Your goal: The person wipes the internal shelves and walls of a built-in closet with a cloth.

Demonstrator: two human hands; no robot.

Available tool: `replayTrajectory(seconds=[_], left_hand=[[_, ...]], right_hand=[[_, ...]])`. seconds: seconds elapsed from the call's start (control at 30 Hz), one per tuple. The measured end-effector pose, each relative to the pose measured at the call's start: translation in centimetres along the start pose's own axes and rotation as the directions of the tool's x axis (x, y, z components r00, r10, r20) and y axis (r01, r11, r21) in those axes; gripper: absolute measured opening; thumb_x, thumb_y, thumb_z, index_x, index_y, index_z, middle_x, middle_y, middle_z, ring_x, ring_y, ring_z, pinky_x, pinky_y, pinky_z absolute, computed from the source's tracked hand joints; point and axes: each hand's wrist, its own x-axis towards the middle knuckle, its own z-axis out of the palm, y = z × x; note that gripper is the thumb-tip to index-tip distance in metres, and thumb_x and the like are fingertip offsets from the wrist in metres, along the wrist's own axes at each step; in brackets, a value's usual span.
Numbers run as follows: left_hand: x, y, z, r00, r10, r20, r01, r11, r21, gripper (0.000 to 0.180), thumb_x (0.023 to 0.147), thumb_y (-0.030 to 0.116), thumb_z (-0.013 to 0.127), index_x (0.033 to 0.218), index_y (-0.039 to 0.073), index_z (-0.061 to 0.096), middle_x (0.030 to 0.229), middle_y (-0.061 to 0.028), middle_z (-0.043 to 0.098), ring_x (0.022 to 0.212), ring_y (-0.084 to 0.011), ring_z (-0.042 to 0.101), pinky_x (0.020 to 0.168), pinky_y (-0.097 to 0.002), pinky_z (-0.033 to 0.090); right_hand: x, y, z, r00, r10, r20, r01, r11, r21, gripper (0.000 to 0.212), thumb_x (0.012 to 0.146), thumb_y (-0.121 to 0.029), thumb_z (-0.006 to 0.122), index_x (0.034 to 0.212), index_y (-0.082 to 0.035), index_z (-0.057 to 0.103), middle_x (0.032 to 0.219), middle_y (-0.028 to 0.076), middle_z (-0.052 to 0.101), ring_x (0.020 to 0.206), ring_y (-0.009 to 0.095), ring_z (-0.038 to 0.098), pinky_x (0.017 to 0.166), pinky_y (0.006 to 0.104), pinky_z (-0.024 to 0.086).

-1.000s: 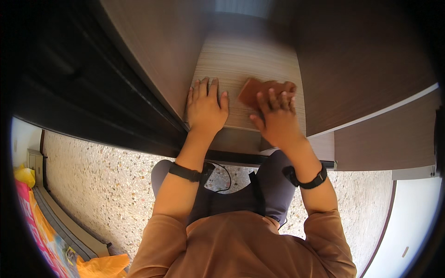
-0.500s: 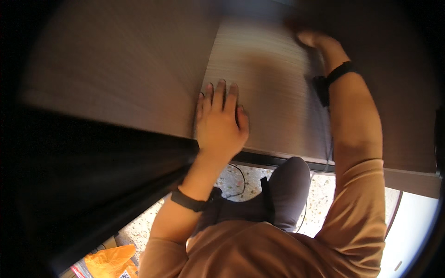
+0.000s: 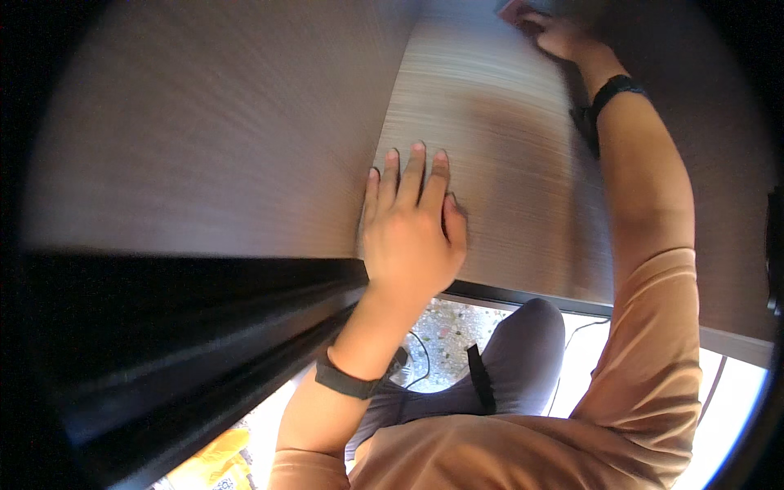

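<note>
The reddish cloth (image 3: 514,11) sits at the far right end of the pale wood-grain panel (image 3: 490,163), pressed under the right hand (image 3: 563,37). The left hand (image 3: 412,233) lies flat, fingers spread, empty, near the panel's edge. The wiping looks to have reached the far end; the near stretch shows no cloth on it.

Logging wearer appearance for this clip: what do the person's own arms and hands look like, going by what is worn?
Both hands are bare, without gloves. The left hand has a dark band around its wrist; the right hand has a similar black wristband. Both forearms are uncovered. Tan, light-brown sleeves begin near the elbows, loose and plain. No rings or markings can be made out.
</note>
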Motion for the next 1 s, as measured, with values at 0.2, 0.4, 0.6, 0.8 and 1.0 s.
replayTrajectory(seconds=[0.2, 0.4, 0.6, 0.8, 1.0], left_hand=[[0.6, 0.9, -0.5, 0.999, -0.013, -0.045, 0.013, 1.000, -0.004, 0.043, 0.090, 0.019, 0.051, 0.130, 0.007, 0.059, 0.139, -0.0180, 0.053, 0.130, -0.0402, 0.047, 0.112, -0.0511, 0.032], [-0.8, 0.8, -1.4, 0.992, 0.028, -0.127, -0.032, 0.999, -0.025, 0.042, 0.090, 0.020, 0.050, 0.128, 0.006, 0.061, 0.137, -0.0174, 0.055, 0.128, -0.0384, 0.049, 0.111, -0.0508, 0.033], [-5.6, 0.6, -2.2, 0.989, 0.052, -0.141, -0.064, 0.994, -0.086, 0.044, 0.093, 0.021, 0.048, 0.132, 0.003, 0.052, 0.144, -0.0149, 0.046, 0.133, -0.0380, 0.041, 0.111, -0.0551, 0.027], [-8.6, -0.1, -2.4, 0.993, 0.068, -0.099, -0.085, 0.979, -0.183, 0.053, 0.090, 0.019, 0.053, 0.139, 0.000, 0.045, 0.146, -0.0164, 0.043, 0.135, -0.0382, 0.038, 0.111, -0.0531, 0.029], [-8.7, -0.8, 0.1, 0.971, 0.093, -0.221, -0.108, 0.992, -0.060, 0.059, 0.083, 0.015, 0.055, 0.140, 0.004, 0.046, 0.145, -0.0145, 0.044, 0.134, -0.0392, 0.039, 0.107, -0.0542, 0.033]], right_hand=[[-7.3, -3.9, -5.8, 0.987, 0.012, 0.158, -0.008, 1.000, -0.028, 0.059, 0.082, -0.019, 0.051, 0.141, -0.025, 0.049, 0.139, 0.014, 0.053, 0.128, 0.034, 0.050, 0.108, 0.0432, 0.039], [-17.3, -8.5, -8.9, 0.953, -0.194, 0.232, 0.195, 0.981, 0.020, 0.050, 0.078, -0.024, 0.057, 0.127, -0.014, 0.060, 0.105, 0.021, 0.068, 0.104, 0.039, 0.062, 0.089, 0.0429, 0.052], [-32.9, -16.0, -8.6, 0.894, -0.389, -0.223, 0.389, 0.920, -0.046, 0.064, 0.075, -0.018, 0.061, 0.138, -0.013, 0.052, 0.127, 0.031, 0.055, 0.113, 0.046, 0.058, 0.095, 0.0631, 0.042], [-31.9, -19.3, -9.5, 0.904, -0.387, 0.183, 0.385, 0.922, 0.046, 0.067, 0.075, -0.015, 0.063, 0.139, -0.002, 0.049, 0.122, 0.032, 0.058, 0.095, 0.043, 0.067, 0.081, 0.0461, 0.055], [-21.4, -19.3, -9.4, 0.886, -0.408, 0.218, 0.413, 0.910, 0.027, 0.066, 0.077, -0.015, 0.064, 0.138, 0.003, 0.047, 0.110, 0.022, 0.066, 0.103, 0.036, 0.066, 0.083, 0.0387, 0.055]])
